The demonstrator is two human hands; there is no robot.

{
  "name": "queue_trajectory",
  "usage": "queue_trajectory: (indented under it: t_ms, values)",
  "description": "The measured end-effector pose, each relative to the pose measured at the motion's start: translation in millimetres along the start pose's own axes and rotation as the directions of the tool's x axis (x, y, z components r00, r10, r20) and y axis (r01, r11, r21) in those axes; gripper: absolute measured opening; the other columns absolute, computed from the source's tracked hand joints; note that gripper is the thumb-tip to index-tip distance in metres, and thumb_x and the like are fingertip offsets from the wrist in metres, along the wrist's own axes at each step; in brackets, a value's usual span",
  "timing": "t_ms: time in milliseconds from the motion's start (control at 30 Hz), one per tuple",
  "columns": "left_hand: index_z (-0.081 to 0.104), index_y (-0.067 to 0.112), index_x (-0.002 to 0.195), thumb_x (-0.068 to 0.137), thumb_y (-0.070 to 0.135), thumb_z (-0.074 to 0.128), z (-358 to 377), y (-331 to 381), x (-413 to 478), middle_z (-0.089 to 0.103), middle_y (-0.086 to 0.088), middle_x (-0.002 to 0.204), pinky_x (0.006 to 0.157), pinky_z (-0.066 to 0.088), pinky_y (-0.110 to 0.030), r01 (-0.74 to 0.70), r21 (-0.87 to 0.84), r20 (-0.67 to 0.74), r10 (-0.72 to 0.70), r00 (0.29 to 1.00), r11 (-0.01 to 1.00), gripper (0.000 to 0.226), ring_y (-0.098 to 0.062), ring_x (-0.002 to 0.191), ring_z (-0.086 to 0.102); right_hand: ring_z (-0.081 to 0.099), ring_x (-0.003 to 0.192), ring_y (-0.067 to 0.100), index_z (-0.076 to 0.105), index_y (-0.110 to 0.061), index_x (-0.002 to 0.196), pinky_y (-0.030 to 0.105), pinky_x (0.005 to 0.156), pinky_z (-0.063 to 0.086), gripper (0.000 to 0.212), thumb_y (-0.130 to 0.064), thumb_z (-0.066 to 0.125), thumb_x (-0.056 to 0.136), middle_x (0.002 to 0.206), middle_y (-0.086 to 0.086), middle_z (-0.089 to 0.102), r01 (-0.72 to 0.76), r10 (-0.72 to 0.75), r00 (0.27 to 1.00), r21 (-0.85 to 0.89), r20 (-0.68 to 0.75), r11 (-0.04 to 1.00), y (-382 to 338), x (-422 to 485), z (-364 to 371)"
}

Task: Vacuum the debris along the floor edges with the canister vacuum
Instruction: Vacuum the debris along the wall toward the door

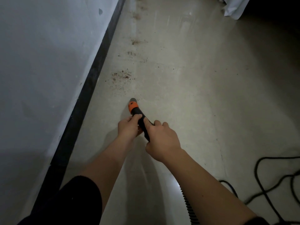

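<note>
- A matt black skirting strip runs diagonally along the foot of a pale grey plastered wall, bounding the left edge of the pale, scuffed concrete floor.
- Patches of reddish-brown crumbly debris lie in a loose line on the floor near the skirting. The nearest patch is just ahead of the nozzle and the others are further up the frame.
- A thin black cable loops over the floor at lower right, well apart from the debris.
- A crumpled white sheet sits in the dark top-right corner.
- The black plastic vacuum wand with an orange collar points down at the floor, its grey tip touching or almost touching the surface short of the nearest patch.
- A grey ribbed hose shows below the right forearm.
- The left hand, its arm in a black sleeve, curls its fingers round the wand from the left.
- The right hand clasps the wand further back, index finger laid along the top.
- A small dark mark on the orange collar is too small to read.
</note>
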State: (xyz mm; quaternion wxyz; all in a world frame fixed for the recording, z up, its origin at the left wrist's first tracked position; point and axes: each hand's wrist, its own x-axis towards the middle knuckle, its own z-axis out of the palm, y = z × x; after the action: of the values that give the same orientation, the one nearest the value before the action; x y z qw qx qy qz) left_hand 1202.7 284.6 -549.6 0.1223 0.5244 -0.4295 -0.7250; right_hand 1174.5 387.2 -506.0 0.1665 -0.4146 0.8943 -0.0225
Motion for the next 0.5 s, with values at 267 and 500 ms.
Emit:
queue_trajectory:
  t_ms: [267,500]
  values:
    - [0.062,0.015,0.078,0.093,0.013,0.062,12,-5,-8,0.067,-0.008,0.083,0.080,0.057,-0.034,-0.006,0.026,0.051,0.005,0.999,1.000,0.015,-0.024,0.081,0.067,0.047,0.107,0.029,0.013,-0.020,0.154,0.032,0.071,0.035,0.077,-0.017,0.056,0.089,0.122,0.012,0.050,-0.029,0.029,0.999,-0.008,-0.030,1.000,10,-11,-3]
    - [0.064,0.014,0.085,0.092,0.016,0.062,17,-4,-2,0.069,-0.010,0.093,0.079,0.057,-0.034,-0.009,0.051,0.075,0.005,0.997,0.999,0.008,-0.027,0.090,0.068,0.048,0.106,0.028,0.016,-0.020,0.152,0.031,0.070,0.035,0.076,-0.015,0.055,0.087,0.119,0.011,0.050,-0.043,0.043,0.999,-0.008,-0.028,0.999,15,-6,-5]
